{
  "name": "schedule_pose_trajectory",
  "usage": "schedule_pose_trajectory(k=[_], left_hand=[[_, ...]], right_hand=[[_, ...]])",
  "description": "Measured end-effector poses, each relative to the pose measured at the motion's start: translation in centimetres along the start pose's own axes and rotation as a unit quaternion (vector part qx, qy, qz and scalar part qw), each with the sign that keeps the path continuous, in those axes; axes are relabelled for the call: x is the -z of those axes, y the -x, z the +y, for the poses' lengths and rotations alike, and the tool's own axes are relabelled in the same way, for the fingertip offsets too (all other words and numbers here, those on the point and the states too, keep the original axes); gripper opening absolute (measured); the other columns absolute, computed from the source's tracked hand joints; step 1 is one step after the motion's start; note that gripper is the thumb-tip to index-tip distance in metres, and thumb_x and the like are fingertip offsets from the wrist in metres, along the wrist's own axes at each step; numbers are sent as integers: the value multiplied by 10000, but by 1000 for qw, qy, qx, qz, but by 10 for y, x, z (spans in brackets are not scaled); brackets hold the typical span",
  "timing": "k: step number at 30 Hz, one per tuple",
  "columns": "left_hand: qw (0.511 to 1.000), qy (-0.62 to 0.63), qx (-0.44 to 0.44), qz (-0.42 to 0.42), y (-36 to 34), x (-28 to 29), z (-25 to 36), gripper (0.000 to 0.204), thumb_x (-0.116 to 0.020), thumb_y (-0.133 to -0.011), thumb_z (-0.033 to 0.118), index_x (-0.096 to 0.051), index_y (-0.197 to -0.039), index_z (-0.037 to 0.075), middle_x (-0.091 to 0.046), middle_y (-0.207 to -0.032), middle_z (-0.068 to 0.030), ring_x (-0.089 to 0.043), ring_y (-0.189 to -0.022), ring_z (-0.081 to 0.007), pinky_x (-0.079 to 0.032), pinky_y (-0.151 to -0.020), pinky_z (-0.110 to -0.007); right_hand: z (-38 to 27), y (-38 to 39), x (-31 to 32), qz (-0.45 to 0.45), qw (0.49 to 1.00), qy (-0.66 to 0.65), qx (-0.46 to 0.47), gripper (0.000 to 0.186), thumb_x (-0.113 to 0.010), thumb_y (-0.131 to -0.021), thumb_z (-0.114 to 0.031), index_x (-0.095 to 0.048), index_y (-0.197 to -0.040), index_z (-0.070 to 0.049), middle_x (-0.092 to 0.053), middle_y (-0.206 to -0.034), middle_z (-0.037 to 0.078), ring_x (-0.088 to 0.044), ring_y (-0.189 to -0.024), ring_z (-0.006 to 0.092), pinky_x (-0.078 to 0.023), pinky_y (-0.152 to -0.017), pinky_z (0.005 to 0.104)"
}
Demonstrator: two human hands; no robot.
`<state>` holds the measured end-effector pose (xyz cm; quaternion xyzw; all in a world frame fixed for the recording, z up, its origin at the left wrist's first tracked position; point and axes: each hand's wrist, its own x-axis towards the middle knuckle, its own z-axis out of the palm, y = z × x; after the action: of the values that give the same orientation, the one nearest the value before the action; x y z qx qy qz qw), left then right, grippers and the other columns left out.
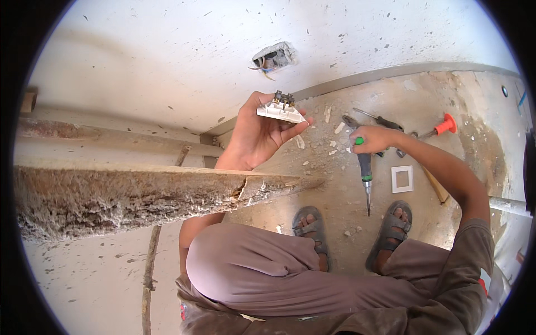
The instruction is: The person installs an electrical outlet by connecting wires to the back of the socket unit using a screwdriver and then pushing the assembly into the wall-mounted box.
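Frame [410, 180]: loose, nearer than the right hand [371, 139], unmounted.
Right hand: curled round the driver [365, 166].
Left hand [257, 134]: pinching the fitting [279, 112], seemingly neither wired nor mounted yet.
Wall hole [273, 57]: beyond the left hand, wires [259, 67] poking out.

The rough plank [128, 195] hides part of the left forearm [194, 230], and its own left end is cut off by the view's dark rim. The front face of the white fitting [279, 112] is turned out of sight in the left grip [254, 137]. The right grip [373, 139] covers part of the screwdriver [365, 166], and the right forearm [446, 172] hides the upper end of a wooden shaft [436, 187]. Inside the wall hole [288, 53], the wires [268, 73] are too small to count
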<state>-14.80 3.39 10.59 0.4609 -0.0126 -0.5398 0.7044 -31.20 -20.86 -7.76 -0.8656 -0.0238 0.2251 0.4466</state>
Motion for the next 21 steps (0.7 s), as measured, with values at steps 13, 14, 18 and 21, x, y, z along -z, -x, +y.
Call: schedule_pose_trajectory(k=[13, 14, 18, 21], left_hand=[[999, 11, -35, -15, 2, 2, -6, 453, -468, -942, 276, -512, -1114, -141, -572, -1107, -353, -616, -1107, -451, -637, -877, -358], [999, 13, -35, -11, 0, 3, -7, 451, -468, -944, 277, -514, -1113, -139, -572, -1109, -353, -616, -1109, -451, -636, -879, -359], [999, 4, -41, 1, 4, -2, -6, 445, -466, -953, 286, -519, -1102, -130, -574, -1112, -350, -617, -1107, -446, -635, -883, -361], [999, 10, -38, 3, 2, -3, -7, 440, -467, -954, 288, -519, -1103, -123, -577, -1114, -346, -620, -1103, -443, -634, -882, -370]], right_hand=[[62, -22, -46, -28, 988, 154, -17, 444, -691, -785, -447, -681, -914, -22, -700, -914, 199, -670, -904, 377, -522, -800, 455], [60, -21, -47, -22, 983, 177, -34, 441, -689, -792, -438, -677, -941, -23, -699, -934, 199, -667, -914, 378, -519, -807, 461], [18, -14, -23, 92, 961, 259, -30, 399, -667, -832, -381, -665, -1034, -38, -699, -942, 190, -662, -893, 384, -513, -791, 484], [-40, -16, 14, 279, 949, 140, 41, 243, -625, -907, -267, -631, -992, -40, -650, -851, 196, -636, -721, 371, -490, -658, 471]])
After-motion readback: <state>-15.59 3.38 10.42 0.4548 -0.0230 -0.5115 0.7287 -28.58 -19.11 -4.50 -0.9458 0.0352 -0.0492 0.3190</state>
